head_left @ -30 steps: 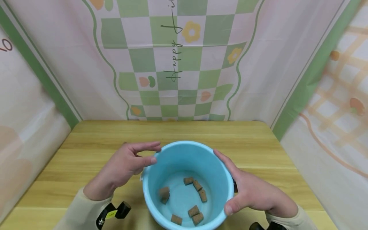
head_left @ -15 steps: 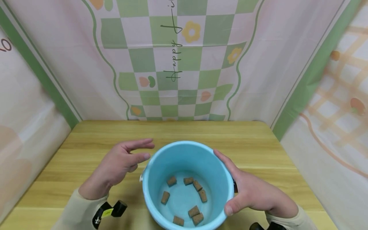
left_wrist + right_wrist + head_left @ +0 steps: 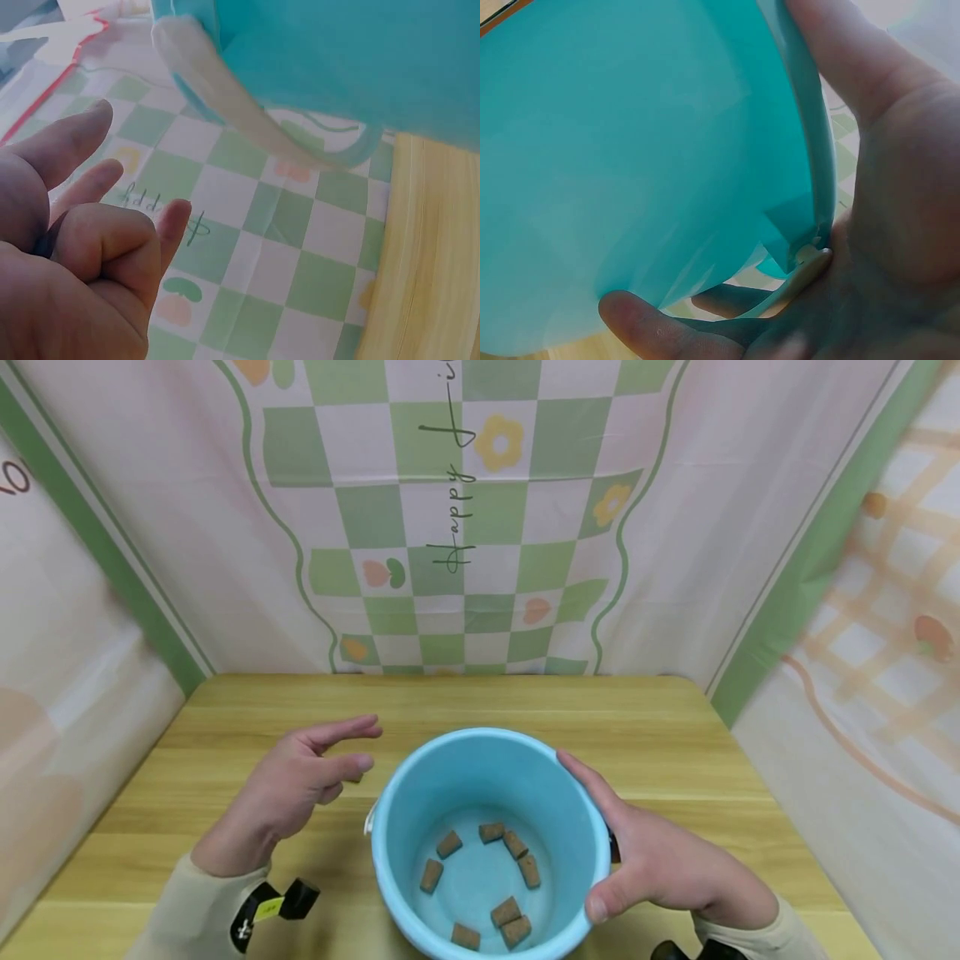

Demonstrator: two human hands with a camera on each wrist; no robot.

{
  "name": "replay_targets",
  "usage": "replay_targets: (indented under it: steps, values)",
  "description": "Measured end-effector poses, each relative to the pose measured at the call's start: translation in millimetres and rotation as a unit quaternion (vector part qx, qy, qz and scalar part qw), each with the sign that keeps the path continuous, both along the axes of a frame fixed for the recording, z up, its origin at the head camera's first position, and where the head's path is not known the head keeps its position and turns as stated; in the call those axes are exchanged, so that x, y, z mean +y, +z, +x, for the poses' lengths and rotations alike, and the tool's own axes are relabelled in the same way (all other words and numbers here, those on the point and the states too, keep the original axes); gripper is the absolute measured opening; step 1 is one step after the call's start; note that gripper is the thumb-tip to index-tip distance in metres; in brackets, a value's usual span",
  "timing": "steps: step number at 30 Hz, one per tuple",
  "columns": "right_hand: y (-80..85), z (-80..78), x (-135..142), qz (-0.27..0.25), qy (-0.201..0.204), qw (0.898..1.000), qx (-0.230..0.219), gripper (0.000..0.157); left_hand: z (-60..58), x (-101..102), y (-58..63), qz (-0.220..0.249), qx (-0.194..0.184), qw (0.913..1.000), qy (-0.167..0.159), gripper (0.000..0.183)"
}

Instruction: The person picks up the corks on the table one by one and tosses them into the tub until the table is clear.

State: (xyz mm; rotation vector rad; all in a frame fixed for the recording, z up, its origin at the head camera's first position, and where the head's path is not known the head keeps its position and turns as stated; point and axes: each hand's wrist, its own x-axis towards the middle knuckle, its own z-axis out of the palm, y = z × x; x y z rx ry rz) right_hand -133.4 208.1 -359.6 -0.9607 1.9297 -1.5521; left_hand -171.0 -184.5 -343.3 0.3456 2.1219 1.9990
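A light-blue bucket [image 3: 480, 739] stands at the table's near middle. On its floor lie several small brown corks [image 3: 431, 875], apart or touching one another. My right hand [image 3: 667, 864] grips the bucket's right side, thumb by the rim and fingers along the outer wall; the right wrist view shows the fingertips on the wall. To the left of the bucket, my left hand [image 3: 288, 785] hovers apart from the rim. Its thumb and index finger are extended and separated, while a lower finger bends in. Nothing shows between thumb and index finger in the left wrist view.
The wooden table [image 3: 247, 710] extends behind and beside the bucket. A white bucket handle [image 3: 225, 94] hangs at the left side. Patterned curtains [image 3: 435, 543] enclose the table at back and sides. A small brownish patch [image 3: 355, 778] shows by my left thumb, too small to identify.
My left hand has moved left, away from the bucket's rim. A blurred cork inside the bucket has come to rest, with another shifting slightly. My right hand keeps its place.
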Motion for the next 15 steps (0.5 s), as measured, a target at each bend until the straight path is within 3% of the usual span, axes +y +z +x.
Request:
replay_targets:
  steps: [15]
  values:
    - [0.2, 0.2, 0.1, 0.008, -0.005, 1.000, 0.006, 0.122, -19.8, -34.7, -13.3, 0.029, -0.008, 0.9974, 0.065, 0.047]
